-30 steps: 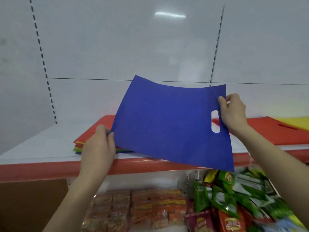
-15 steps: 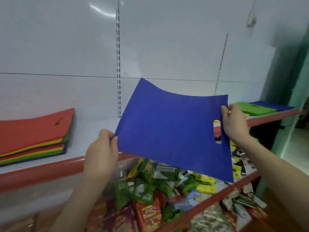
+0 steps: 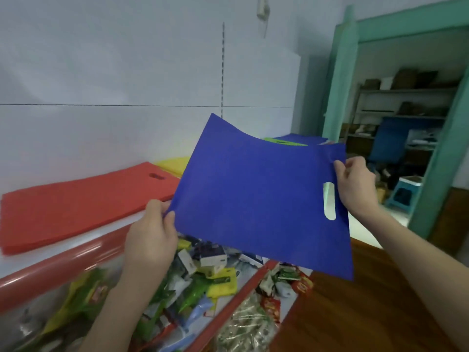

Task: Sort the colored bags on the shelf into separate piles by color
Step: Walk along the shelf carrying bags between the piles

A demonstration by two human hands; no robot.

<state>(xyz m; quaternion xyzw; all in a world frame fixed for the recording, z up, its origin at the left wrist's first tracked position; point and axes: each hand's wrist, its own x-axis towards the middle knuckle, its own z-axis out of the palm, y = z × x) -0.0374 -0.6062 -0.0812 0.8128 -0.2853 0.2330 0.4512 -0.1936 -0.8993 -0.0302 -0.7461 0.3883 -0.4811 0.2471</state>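
Note:
I hold a flat blue bag (image 3: 253,199) with a cut-out handle in the air in front of the shelf. My left hand (image 3: 152,235) pinches its lower left corner. My right hand (image 3: 355,186) pinches its upper right edge beside the handle slot. On the white shelf (image 3: 76,240) lies a pile of red bags (image 3: 76,199). A yellow pile (image 3: 175,165) lies behind it. Farther right, a green bag (image 3: 284,142) and a blue pile (image 3: 302,138) peek over the held bag's top edge.
The shelf has a red front edge (image 3: 63,265). Below it, bins hold several snack packets (image 3: 203,283). A white back panel rises behind the shelf. To the right is a green door frame (image 3: 340,85), a storeroom with racks, and a blue stool (image 3: 406,191).
My view has swung to the right along the shelf with the blue bag carried along. The mixed stack has left view; the sorted red, yellow, green and blue piles now show.

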